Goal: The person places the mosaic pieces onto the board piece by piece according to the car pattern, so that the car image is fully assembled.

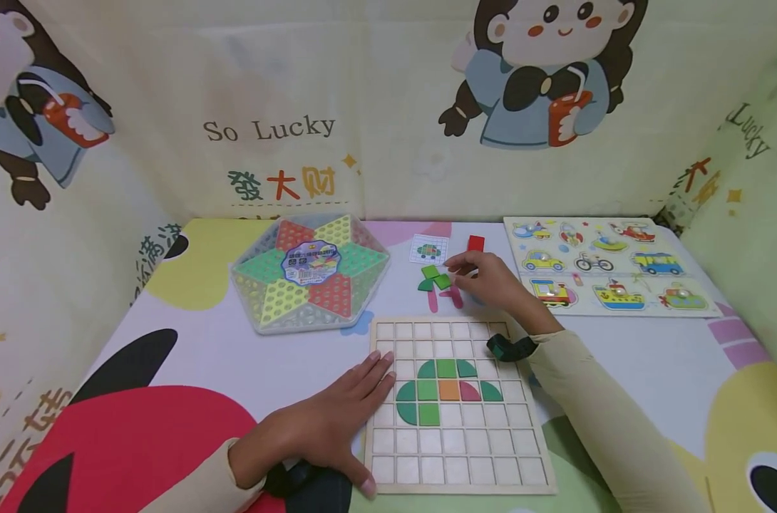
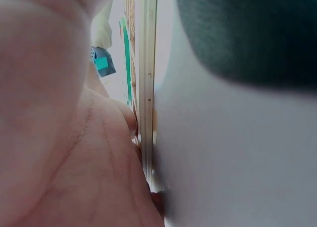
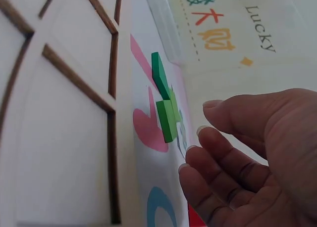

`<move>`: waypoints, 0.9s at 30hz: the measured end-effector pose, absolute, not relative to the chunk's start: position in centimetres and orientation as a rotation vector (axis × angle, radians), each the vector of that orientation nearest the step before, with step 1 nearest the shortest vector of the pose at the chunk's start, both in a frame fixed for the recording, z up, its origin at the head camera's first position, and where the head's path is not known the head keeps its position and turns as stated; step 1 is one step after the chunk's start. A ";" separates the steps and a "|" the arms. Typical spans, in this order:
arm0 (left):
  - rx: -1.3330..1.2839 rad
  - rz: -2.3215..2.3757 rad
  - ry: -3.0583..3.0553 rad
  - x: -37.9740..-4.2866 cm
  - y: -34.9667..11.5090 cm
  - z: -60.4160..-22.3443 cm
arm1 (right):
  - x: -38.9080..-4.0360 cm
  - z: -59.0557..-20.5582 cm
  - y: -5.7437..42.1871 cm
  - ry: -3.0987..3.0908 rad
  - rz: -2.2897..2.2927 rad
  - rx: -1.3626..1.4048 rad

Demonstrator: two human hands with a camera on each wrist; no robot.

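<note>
A wooden grid board (image 1: 465, 480) lies at the front of the table. Green squares and rounded green pieces, an orange square (image 1: 449, 390) and a pinkish-red rounded piece (image 1: 470, 392) fill some of its cells. My left hand (image 1: 327, 426) rests along the board's left edge, fingers straight and thumb at the lower corner. Beyond the board, my right hand (image 1: 487, 280) hovers beside a small cluster of loose green pieces (image 1: 430, 272). In the right wrist view, its thumb and bent fingers stand apart with nothing between them, close to a light-green square (image 3: 166, 121).
Behind the green pieces lies a small pattern card (image 1: 420, 258), with red pieces (image 1: 475, 243) to its right. A hexagonal Chinese checkers box (image 1: 273, 320) sits at the back left. At the back right is a vehicle puzzle board (image 1: 577, 283). A printed cloth backdrop (image 1: 388, 171) rises behind.
</note>
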State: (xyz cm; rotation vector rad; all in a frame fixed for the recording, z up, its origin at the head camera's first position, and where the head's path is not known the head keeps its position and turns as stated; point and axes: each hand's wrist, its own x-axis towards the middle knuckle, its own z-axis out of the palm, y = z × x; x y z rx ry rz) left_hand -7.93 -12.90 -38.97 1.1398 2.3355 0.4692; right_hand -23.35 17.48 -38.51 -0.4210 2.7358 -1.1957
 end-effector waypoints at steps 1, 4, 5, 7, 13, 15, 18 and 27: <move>1.138 0.471 2.337 -7.9 -13.0 -39.0 | -23.4 -38.5 17.3 2.727 -1.195 -0.423; 1.144 0.474 2.342 -7.9 -13.0 -39.1 | -23.6 -38.5 17.0 2.710 -1.199 -0.410; 1.148 0.476 2.344 -7.9 -13.0 -39.1 | -23.6 -38.5 16.9 2.707 -1.200 -0.401; 1.154 0.476 2.349 -7.9 -13.0 -39.1 | -23.7 -38.6 16.7 2.706 -1.195 -0.389; 1.154 0.472 2.357 -7.8 -13.0 -38.9 | -24.1 -38.9 16.1 2.699 -1.157 -0.370; 1.156 0.470 2.358 -7.8 -13.0 -38.9 | -24.2 -39.0 16.0 2.698 -1.146 -0.358; 1.146 0.464 2.356 -7.8 -13.0 -38.8 | -24.3 -39.1 16.0 2.704 -1.126 -0.355; 1.121 0.472 2.342 -7.9 -12.9 -38.9 | -24.5 -39.3 16.0 2.699 -1.068 -0.360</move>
